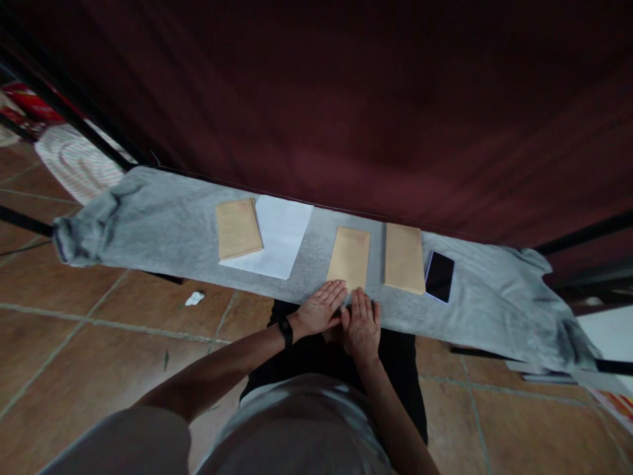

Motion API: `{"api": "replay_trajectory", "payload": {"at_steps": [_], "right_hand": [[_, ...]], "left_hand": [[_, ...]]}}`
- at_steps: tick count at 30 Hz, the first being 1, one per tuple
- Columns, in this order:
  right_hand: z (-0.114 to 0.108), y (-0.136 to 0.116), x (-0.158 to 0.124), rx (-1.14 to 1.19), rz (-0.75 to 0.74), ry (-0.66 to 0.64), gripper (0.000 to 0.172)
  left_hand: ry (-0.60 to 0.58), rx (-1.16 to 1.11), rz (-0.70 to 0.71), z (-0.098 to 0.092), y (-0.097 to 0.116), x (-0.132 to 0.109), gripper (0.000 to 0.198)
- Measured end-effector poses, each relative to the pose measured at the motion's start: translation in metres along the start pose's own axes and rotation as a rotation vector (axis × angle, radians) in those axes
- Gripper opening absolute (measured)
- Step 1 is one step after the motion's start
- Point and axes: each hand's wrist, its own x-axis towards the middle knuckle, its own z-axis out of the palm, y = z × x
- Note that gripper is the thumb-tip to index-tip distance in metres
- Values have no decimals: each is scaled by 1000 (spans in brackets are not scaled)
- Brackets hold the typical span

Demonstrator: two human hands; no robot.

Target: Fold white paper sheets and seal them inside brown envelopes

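A tan envelope (350, 254) lies on the grey cloth in front of me. My left hand (321, 309), with a dark band on its wrist, rests flat at the envelope's near edge, fingers stretched out. Beside it, my right hand (362, 323) lies palm down with its fingertips at the same edge, fingers extended. Neither hand grasps anything. To the right is a stack of tan envelopes (404, 257). On the left, another tan stack (239, 228) partly covers white paper (281, 234).
A phone (440, 277) with a dark screen lies right of the right stack. The narrow surface is draped in grey cloth (163, 221). A dark red curtain (346, 119) hangs behind it. White scrap (194, 298) lies on the tiled floor.
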Motion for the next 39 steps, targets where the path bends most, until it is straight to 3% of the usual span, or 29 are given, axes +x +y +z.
{"api": "replay_trajectory", "payload": {"at_steps": [12, 16, 22, 27, 30, 34, 36, 39], "right_hand": [[-2, 6, 6, 38, 37, 18, 48], [0, 9, 13, 60, -48, -55, 48], [3, 17, 22, 8, -7, -23, 49], [7, 6, 17, -23, -5, 3, 50], [11, -3, 13, -9, 4, 15, 51], [10, -8, 16, 36, 45, 13, 51], [5, -9, 21, 58, 63, 2, 50], [-4, -10, 32, 79, 120, -15, 49]], "left_hand": [[23, 70, -30, 3, 0, -2, 76], [19, 87, -32, 3, 0, -1, 73], [94, 13, -80, 4, 3, -1, 64], [307, -275, -394, 12, 0, 7, 51], [361, -636, -598, 10, -7, 20, 48], [445, -1123, -883, -7, -14, 38, 54], [486, -1217, -948, -19, -13, 44, 60], [487, -1301, -933, -37, -2, 53, 65]]}}
